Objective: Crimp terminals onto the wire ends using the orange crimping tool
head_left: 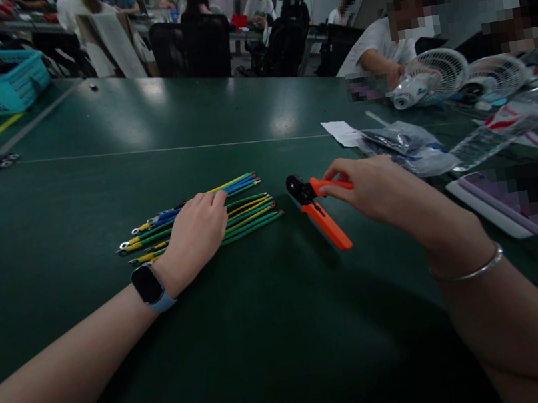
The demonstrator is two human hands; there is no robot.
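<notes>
Several green, yellow and blue wires [251,219] with ring terminals at their left ends lie side by side on the green table [251,352]. My left hand [201,228] rests over the middle of the wires, its fingers curled down on them; a watch is on that wrist. To the right, my right hand [365,186] pinches the upper handle of a crimping tool [327,225] with orange handles and a black head. The tool's handles are spread apart, and its head points left toward the wire ends.
A blue basket [18,80] stands at the back left. Plastic bags [407,147], a phone [506,200], a clear bottle [491,131] and white fans [436,72] lie on the right. A person [378,54] sits at the far right edge; other people and chairs are behind.
</notes>
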